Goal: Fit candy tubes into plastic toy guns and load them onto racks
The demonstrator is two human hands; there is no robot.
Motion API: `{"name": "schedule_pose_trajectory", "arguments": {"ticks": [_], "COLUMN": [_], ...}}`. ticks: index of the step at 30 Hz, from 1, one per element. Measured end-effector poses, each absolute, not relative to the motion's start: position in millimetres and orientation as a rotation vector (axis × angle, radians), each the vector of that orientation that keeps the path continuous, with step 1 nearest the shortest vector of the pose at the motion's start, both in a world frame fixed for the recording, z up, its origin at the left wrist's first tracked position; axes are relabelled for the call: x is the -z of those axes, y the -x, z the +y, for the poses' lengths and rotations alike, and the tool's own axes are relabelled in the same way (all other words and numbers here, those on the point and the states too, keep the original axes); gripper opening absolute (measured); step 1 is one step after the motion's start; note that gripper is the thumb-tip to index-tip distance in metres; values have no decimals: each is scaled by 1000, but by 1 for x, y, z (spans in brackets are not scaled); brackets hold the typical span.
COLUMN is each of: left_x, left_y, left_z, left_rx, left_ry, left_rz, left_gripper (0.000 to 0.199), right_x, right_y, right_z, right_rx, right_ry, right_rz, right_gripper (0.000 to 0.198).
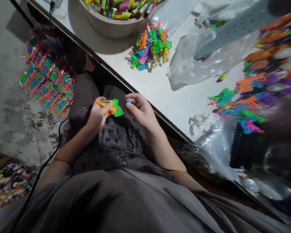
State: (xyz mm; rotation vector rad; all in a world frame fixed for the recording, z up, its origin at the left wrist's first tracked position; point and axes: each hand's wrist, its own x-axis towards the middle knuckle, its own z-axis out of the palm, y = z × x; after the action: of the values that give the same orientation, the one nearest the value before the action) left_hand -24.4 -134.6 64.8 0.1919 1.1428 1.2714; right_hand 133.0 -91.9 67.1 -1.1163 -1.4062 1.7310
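Over my lap, my left hand (98, 113) is closed around a small green and orange toy gun (115, 108), its green grip pointing toward my right hand. A short distance to the right, my right hand (142, 111) pinches a tiny blue and red piece (127, 100) between thumb and fingertips; its exact kind is too small to make out. The two held things are apart. Beyond my hands, a heap of small colourful plastic toys (150, 47) lies on the white table.
A round tub (106, 27) of colourful tubes stands at the table's far side. Clear plastic bags (191, 61) and more plastic toys (249, 82) cover the right. Bagged bright toys (48, 79) lie on the floor at left, near a black cable (60, 129).
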Motion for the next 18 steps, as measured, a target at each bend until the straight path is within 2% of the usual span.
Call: {"name": "schedule_pose_trajectory", "arguments": {"ticks": [3,11,18], "left_x": [-67,-68,-60], "left_y": [23,21,19], "left_z": [-138,-139,-137], "left_rx": [-1313,-1314,-1343], "left_ry": [-290,-313,-369], "left_rz": [1173,1248,1285], "left_gripper": [42,55,42], "right_x": [-72,-70,-68], "right_y": [-128,-126,-132], "right_z": [-97,-100,-99], "right_rx": [-1683,-1657,-1637], "right_ry": [1098,1184,1236], "right_rz": [-1426,-1354,-1437], "right_gripper": [45,37,36]}}
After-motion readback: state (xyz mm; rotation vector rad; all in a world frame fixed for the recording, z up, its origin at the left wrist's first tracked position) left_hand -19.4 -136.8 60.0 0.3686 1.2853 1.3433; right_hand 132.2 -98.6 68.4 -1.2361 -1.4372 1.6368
